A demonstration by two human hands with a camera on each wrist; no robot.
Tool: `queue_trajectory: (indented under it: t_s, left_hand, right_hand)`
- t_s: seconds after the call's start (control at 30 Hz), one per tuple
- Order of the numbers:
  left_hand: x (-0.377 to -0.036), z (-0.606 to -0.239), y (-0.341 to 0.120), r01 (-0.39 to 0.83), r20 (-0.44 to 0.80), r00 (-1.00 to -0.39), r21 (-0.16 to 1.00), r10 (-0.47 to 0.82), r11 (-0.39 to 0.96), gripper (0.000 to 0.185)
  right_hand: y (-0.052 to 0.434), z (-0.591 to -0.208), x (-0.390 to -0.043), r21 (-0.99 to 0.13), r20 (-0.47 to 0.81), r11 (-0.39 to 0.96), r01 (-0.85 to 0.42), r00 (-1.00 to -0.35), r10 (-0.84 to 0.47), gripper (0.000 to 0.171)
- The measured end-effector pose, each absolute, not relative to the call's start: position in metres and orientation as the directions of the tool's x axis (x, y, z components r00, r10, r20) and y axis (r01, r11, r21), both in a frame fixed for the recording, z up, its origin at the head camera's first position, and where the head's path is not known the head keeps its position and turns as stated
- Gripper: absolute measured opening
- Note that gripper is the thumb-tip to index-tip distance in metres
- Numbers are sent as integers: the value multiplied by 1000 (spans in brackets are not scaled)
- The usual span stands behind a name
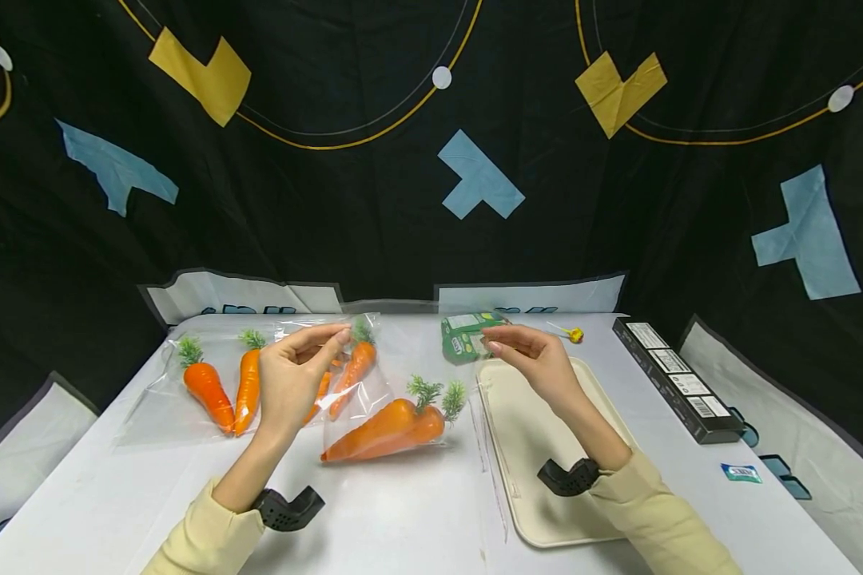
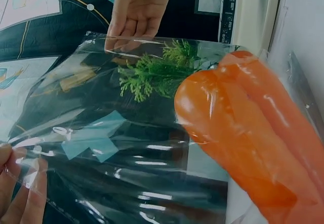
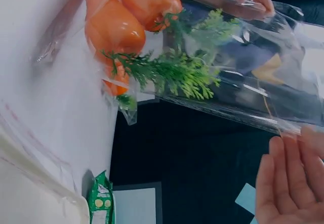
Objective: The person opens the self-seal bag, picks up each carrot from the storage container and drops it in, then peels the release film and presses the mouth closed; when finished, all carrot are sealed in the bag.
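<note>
A clear plastic bag (image 2: 126,148) hangs between my two hands, with two orange toy carrots (image 1: 384,431) with green tops low inside it. My left hand (image 1: 291,383) pinches one upper corner of the bag between thumb and fingers. At the opposite upper corner, my right hand (image 1: 535,367) pinches the film; in the right wrist view its fingers (image 3: 291,183) and thumb meet at the edge. The carrots lie slanted, tops toward the right in the head view. Behind the left hand are more bagged carrots (image 1: 208,391), partly hidden by it.
A cream tray (image 1: 546,519) lies under my right forearm. Behind it sit a green snack packet (image 1: 463,339) and a yellow lollipop (image 1: 575,335). A long black box (image 1: 679,383) and a small blue-green sachet (image 1: 741,473) lie at the right. A black curtain (image 1: 374,216) hangs behind the table.
</note>
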State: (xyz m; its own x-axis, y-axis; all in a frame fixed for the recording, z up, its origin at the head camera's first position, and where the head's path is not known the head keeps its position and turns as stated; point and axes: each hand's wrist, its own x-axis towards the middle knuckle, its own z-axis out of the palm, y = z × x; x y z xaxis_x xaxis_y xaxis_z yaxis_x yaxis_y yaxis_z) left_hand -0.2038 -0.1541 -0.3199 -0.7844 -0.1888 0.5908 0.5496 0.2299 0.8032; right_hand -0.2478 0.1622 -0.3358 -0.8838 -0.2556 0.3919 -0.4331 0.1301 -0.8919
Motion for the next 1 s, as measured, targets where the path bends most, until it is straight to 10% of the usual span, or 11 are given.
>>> queue_trajectory:
  t_s: [1.0]
  left_hand:
    - [-204, -308, -184, 654, 626, -754, 743, 196, 145, 23]
  right_hand:
    - [171, -333, -240, -725, 679, -13, -689, -712, -176, 15]
